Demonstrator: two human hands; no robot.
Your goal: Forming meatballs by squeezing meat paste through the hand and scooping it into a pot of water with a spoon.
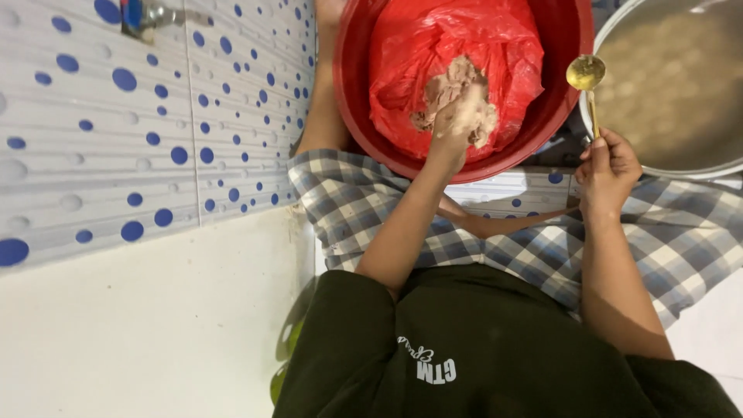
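My left hand [458, 116] is pushed into a lump of pale brown-grey paste [453, 83] and is smeared with it, fingers closed in the mass. The paste lies in a red plastic bag [495, 46] that lines a red basin [356, 93] in front of my knees. My right hand [607, 166] grips the handle of a golden spoon [586, 72]. The spoon's bowl is held up between the basin and a large metal pot [619, 27]. The pot holds a cloudy brownish liquid [681, 85].
White tiles with blue dots [116, 139] fill the left side, with a metal tap [147, 15] at the top left. A plain white surface [139, 325] lies below them. My checked cloth [348, 201] and dark shirt [480, 348] fill the bottom.
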